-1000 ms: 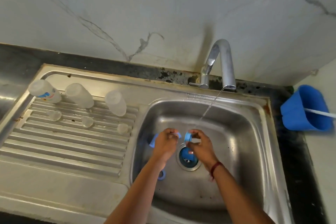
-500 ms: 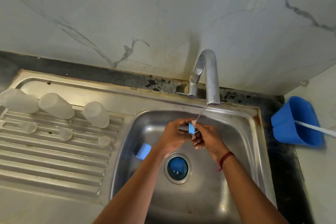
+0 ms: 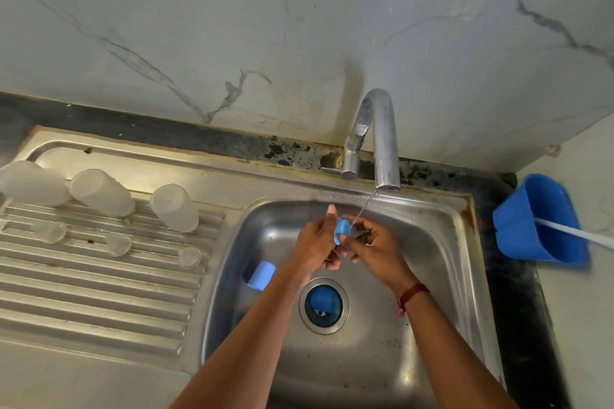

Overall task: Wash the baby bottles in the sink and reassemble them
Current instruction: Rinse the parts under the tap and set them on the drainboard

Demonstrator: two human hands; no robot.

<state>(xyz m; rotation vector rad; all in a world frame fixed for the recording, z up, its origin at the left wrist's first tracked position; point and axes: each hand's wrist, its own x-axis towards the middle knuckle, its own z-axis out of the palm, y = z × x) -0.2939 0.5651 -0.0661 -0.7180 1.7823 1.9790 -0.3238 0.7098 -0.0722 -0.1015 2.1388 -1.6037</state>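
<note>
Steel sink (image 3: 435,262) set in dark table (image 3: 518,315) under veined marble wall (image 3: 299,26); left hand (image 3: 315,242) and right hand (image 3: 378,249) both pinch a blue cap (image 3: 342,228) in tight grip beneath the running tap (image 3: 385,136) (bottles (image 3: 172,207) lie on the drainboard (image 3: 99,292)).

Bottles (image 3: 99,192) on drainboard (image 3: 99,292), left of basin (image 3: 432,259); tap (image 3: 382,129) behind basin; two caps (image 3: 260,276) inside it; tub (image 3: 535,219) to its right.
</note>
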